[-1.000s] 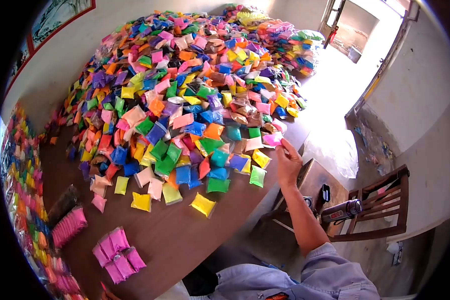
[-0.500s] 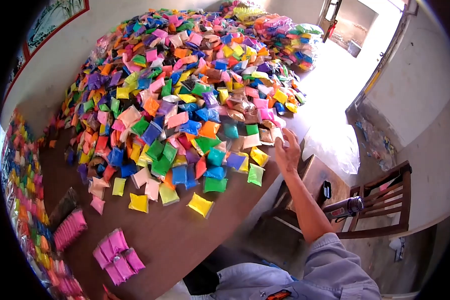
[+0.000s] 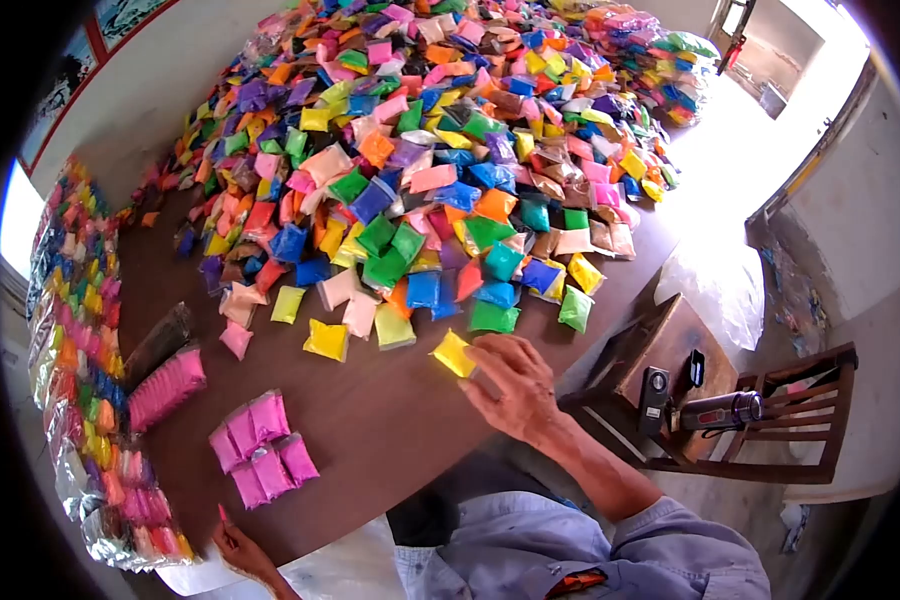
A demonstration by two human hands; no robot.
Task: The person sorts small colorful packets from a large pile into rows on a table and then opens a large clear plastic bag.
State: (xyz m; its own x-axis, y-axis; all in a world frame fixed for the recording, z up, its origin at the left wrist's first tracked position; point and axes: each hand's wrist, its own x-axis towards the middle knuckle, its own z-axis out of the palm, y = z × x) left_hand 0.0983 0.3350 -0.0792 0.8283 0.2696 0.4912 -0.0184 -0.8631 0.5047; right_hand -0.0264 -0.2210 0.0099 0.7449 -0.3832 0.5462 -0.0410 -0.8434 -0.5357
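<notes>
My right hand reaches over the brown table, fingers apart, its fingertips at the right edge of a small yellow packet. That packet lies a little in front of a big heap of coloured packets. At the table's near left edge is my left hand, fingers curled. A thin pinkish-red tip sticks up from it, too small to name. Beyond the left hand lies a group of magenta packets in two rows. Farther left, a row of pink packets stands packed close together.
Clear bags of coloured packets line the left side. A wooden stool on the right bears a flask and a small black device. Behind it are a wooden chair and a white plastic bag.
My right hand has come from the heap's right edge down and left to the yellow packet. More of my left hand shows. The whole view has shifted.
</notes>
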